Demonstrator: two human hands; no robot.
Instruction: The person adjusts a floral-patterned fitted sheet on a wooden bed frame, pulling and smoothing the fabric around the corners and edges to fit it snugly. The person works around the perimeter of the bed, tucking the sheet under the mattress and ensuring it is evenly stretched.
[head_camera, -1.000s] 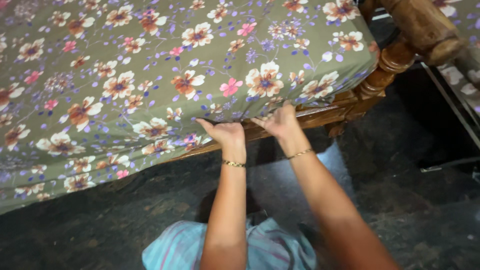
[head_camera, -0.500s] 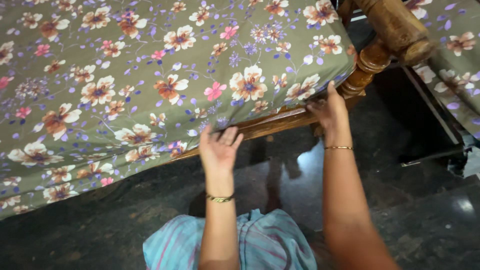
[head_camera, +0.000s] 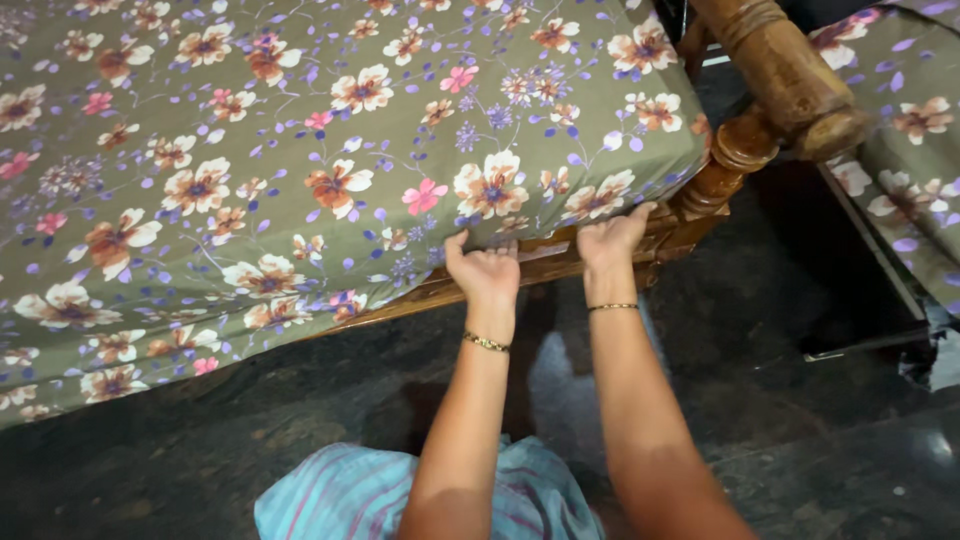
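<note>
Both hands (head_camera: 545, 260) at floral sheet (head_camera: 300, 150) edge, carved bedpost (head_camera: 735, 155) beside

Olive-green bedsheet (head_camera: 300, 150) w/ orange, cream, pink & purple flowers; brown wooden bed frame (head_camera: 760, 70); dark speckled floor (head_camera: 780, 400); blue-striped garment (head_camera: 350, 500); gold bangles (head_camera: 485, 343).

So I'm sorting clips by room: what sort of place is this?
Probably a bedroom: a mattress under a floral sheet, a carved wooden bed frame, dark stone floor.
</note>
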